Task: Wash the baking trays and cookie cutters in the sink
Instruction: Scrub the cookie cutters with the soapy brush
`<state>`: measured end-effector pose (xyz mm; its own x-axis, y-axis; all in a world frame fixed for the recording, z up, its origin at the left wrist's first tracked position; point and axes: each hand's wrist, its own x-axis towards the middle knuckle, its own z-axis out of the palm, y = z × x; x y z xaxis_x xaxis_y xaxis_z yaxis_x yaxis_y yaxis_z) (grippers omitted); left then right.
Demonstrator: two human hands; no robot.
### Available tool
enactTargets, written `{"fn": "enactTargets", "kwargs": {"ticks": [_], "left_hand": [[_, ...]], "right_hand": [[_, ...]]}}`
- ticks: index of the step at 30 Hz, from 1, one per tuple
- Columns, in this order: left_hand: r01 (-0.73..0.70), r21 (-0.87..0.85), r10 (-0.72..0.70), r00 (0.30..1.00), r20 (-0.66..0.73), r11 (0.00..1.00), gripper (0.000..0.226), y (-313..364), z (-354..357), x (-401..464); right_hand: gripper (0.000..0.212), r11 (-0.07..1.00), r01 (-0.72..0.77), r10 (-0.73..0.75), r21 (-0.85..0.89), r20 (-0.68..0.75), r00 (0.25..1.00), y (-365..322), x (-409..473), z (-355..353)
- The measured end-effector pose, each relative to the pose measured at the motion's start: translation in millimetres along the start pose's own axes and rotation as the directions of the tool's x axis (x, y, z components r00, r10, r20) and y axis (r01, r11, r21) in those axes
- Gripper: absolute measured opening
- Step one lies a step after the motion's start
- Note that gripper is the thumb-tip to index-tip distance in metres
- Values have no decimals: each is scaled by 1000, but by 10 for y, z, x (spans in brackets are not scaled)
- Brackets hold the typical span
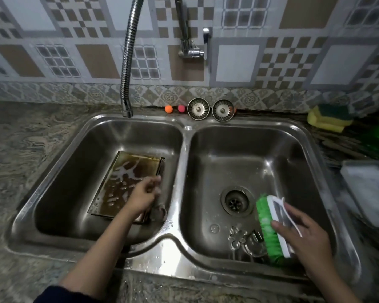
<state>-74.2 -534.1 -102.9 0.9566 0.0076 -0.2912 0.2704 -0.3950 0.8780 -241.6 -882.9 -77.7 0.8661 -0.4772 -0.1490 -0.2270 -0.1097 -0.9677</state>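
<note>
A dirty, brown-stained baking tray [123, 182] with soapy streaks lies tilted in the left basin of the steel double sink [185, 136]. My left hand [146, 193] grips the tray's right edge. My right hand [302, 235] holds a green-bristled scrub brush [269, 228] with a white handle over the right basin. Metal cookie cutters [242, 237] lie on the floor of the right basin, just left of the brush. A second tray [368, 191], pale and soapy, rests on the counter at the right.
A flexible metal faucet hose [127, 62] hangs over the left basin's back edge. Two sink strainers [210, 109] and two small coloured balls [175, 108] sit behind the sink. Yellow-green sponges [328, 118] lie at the back right. The right basin's drain [235, 201] is open.
</note>
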Motion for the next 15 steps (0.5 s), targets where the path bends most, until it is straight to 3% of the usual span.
{"fn": "enactTargets", "kwargs": {"ticks": [3, 6, 8, 11, 13, 15], "left_hand": [[-268, -58, 262, 960, -95, 962, 29, 507, 89, -235], [-371, -102, 379, 923, 63, 923, 23, 824, 448, -463], [-349, -37, 344, 891, 297, 936, 25, 812, 818, -474], [-365, 243, 157, 785, 599, 899, 36, 610, 1376, -392], [-474, 394, 81, 714, 696, 788, 45, 462, 1696, -356], [-625, 490, 61, 652, 755, 607, 59, 323, 1966, -346]], "right_hand": [[63, 999, -15, 15, 44, -21, 1000, 11, 84, -101], [78, 995, -16, 20, 95, -38, 999, -21, 135, -141], [83, 994, -8, 13, 110, -44, 999, -58, 157, -131], [71, 991, -2, 6, 132, -32, 999, -85, 160, -141], [65, 990, 2, 5, 141, -48, 999, -84, 147, -186], [64, 990, 10, -2, 144, -61, 998, -83, 131, -249]]}}
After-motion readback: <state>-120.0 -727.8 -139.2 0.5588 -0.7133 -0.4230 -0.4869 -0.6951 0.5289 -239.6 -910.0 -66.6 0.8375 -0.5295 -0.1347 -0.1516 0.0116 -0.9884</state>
